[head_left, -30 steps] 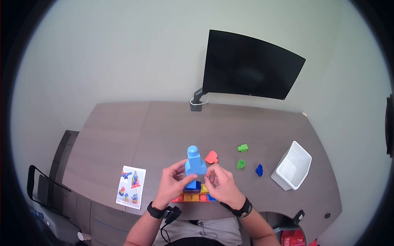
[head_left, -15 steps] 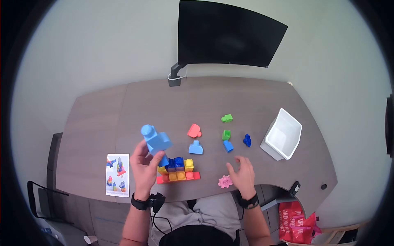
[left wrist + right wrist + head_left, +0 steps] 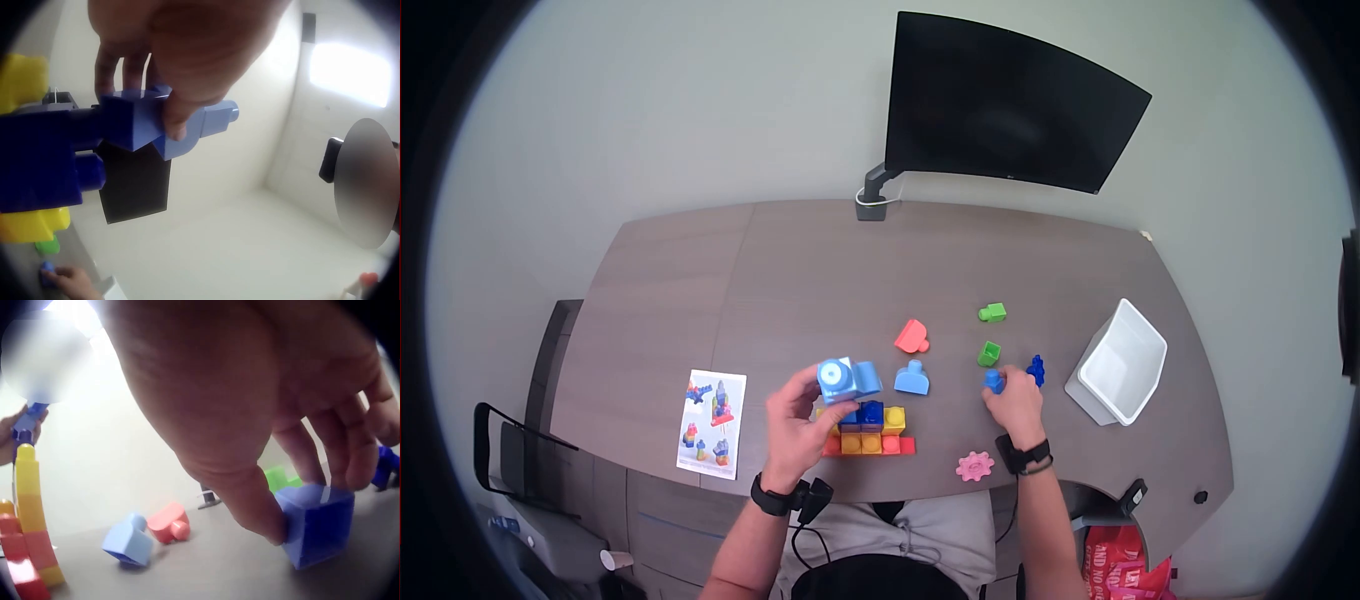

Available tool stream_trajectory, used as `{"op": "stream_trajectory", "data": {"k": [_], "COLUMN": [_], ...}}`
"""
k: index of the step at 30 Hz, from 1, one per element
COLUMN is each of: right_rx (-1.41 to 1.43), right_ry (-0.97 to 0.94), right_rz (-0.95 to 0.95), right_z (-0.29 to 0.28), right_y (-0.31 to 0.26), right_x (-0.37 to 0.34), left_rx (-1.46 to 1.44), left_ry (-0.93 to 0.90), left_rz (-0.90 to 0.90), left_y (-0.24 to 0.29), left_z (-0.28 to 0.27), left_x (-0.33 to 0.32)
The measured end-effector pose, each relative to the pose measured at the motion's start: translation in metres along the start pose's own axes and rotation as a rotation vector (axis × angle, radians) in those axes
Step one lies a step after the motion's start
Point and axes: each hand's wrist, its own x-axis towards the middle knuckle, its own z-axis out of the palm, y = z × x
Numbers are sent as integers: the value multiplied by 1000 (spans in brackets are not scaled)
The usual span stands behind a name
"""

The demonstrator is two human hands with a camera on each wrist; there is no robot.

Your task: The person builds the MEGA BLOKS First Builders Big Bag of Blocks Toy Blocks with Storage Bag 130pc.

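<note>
My left hand grips a stack of light blue toy blocks, thumb on the near side. The stack's lower end is right at the studs of the dark blue block on top of a built structure. Yellow blocks flank the dark blue ones, above an orange-and-red row on a red base. Over to the right, my right hand pinches a small blue block between thumb and fingers, close to the table. Green blocks and a dark blue piece are near it.
A red rounded block and a light blue rounded block lie mid-table. The pink gear-shaped piece is near the front edge. A white bin stands at right, a picture sheet at left, a monitor behind.
My right hand has left the light blue stack, passed open by the pink piece, and taken hold of the small blue block. My left hand has brought the tilted stack upright over the structure.
</note>
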Motion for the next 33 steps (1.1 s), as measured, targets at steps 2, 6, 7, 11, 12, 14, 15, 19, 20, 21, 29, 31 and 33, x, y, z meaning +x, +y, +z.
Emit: {"op": "stream_trajectory", "data": {"k": [2, 6, 7, 11, 12, 14, 15, 19, 20, 21, 29, 31, 33], "right_rx": [458, 716, 730, 743, 738, 693, 652, 586, 572, 558, 716, 722, 719], "right_ry": [30, -110, -107, -129, -128, -117, -111, -153, -163, -174, -167, -200, -193], "right_rz": [-306, -567, -612, -696, -709, -742, -759, -771, -763, -755, -690, -652, -637], "right_z": [-4, -53, -46, -33, -31, -28, -27, -26, -27, -29, -42, -33, -33], "right_y": [-15, -102, -112, -129, -130, -135, -139, -147, -146, -144, -151, -149, -148], "right_x": [-12, -59, -61, -66, -66, -67, -70, -72, -71, -72, -71, -71, -74], "left_rx": [38, 68, 49, -76, -83, -92, -155, -250, -233, -223, -18, 20, 32], "left_ry": [-33, -100, -108, -24, -22, -5, 9, -9, -30, -63, -261, -279, -291], "left_rz": [38, 24, -5, -59, -77, -119, -124, -120, -112, -140, -172, -199, -210], "left_y": [1, -10, -14, -17, -19, -28, -31, -30, -27, -23, -8, -6, -5], "left_z": [2, 2, 1, 3, 3, -2, -2, -5, -6, -7, -16, -20, -20], "left_x": [2, -2, -5, -15, -16, -25, -28, -25, -22, -20, 0, -1, 1]}}
